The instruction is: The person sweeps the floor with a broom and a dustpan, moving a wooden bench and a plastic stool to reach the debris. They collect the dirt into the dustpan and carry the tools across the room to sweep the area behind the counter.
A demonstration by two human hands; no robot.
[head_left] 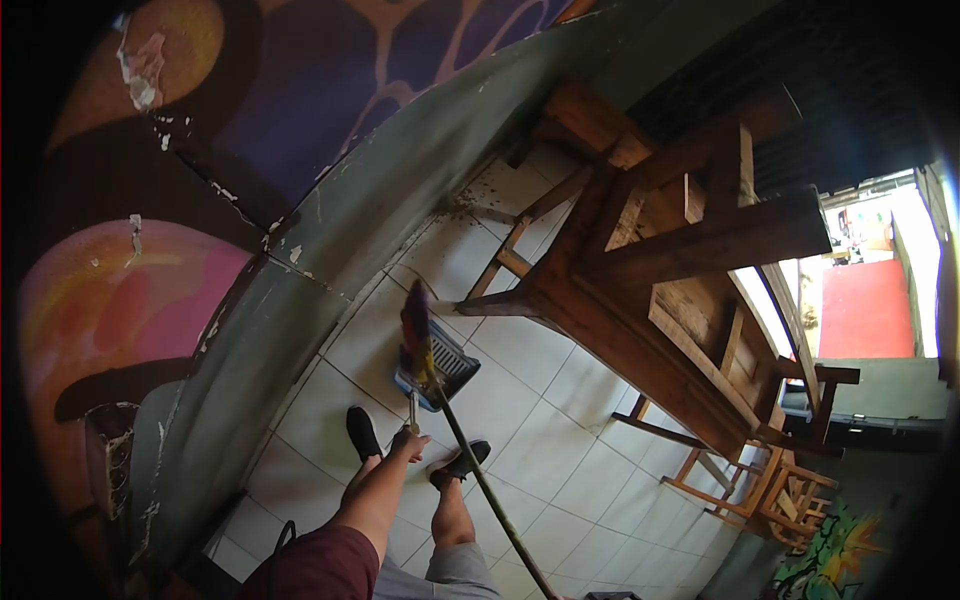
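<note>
"Where was the dustpan point(458, 371)?"
"Low down by the white floor tiles point(520, 365). The left hand point(411, 444) had its fingers closed around the dustpan's handle point(413, 411). Two dark shoes point(362, 433) were on the near side of the dustpan."
"And the broom head point(416, 335)?"
"Right by the dustpan, over its left side, all purple, red and yellow. The broom stick point(488, 485) ran back from the dustpan toward the person."
"What did the right hand hold?"
"I couldn't see it, so I couldn't tell."
"Any dirt point(470, 203)?"
"Yes, brown bits beyond the dustpan. Big wooden furniture point(620, 335) stood to the dustpan's right."
</note>
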